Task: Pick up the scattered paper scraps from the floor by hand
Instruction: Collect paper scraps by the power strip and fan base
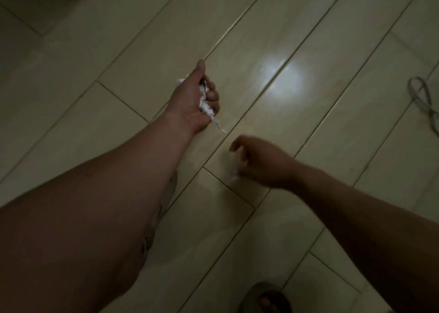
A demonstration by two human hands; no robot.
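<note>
so the left hand (pixel 194 99) is closed round a wad of paper scraps (pixel 206 107), fingers curled over it, one digit sticking out straight. a thin strip pokes out of the fist on the wrist side, down toward the tiled floor (pixel 95 122). just below and right of that fist is the right hand (pixel 259 163), fingers hooked downward, pretty blurry. there's a tiny white speck (pixel 234 173) right at its fingertips, but honestly can't tell if it's pinched or just lying on the tile. further out, right of the fist, a bright glare (pixel 278 80) on the tiles, then a looped grey cord (pixel 425 99) way off at the edge. sandalled foot (pixel 268 298) far below both hands
</note>
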